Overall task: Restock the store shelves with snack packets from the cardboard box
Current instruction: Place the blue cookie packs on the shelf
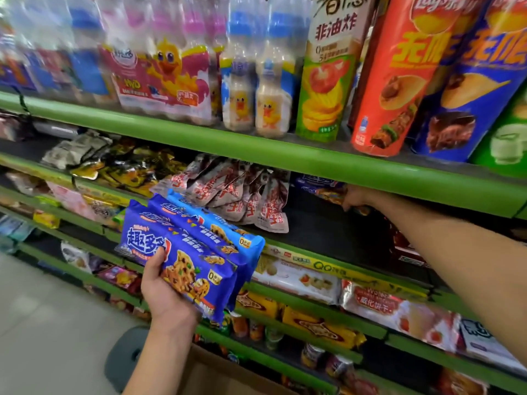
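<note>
Snack packets, three long blue plastic cookie packs (196, 252) with chocolate-chip biscuits printed on them, sit stacked in my left hand (165, 292), held out in front of the green metal store shelves (285, 155) at the level of the second shelf. My left thumb presses on the face of the front pack and my fingers curl round behind the stack, so I am gripping all three at their lower end. My right hand (356, 199) reaches deep under the green shelf lip, its fingers curled onto a blue-and-orange packet (322, 188) lying at the back of the dark shelf board; I judge I am setting or straightening it there, though the far side of the hand is hidden. Just left of that bare stretch of board stand grey-and-red foil pouches (245, 195). The brown cardboard box (216, 374) lies low at my feet, only partly in sight. These packs look light but slick, and the biscuits inside will crack if squeezed or dropped, so I would take each one across its middle, thumb on top and fingers beneath, with a gentle hold. Stacked loosely like this, the outer ones could slide off, so I judge it safer to peel off one at a time.
</note>
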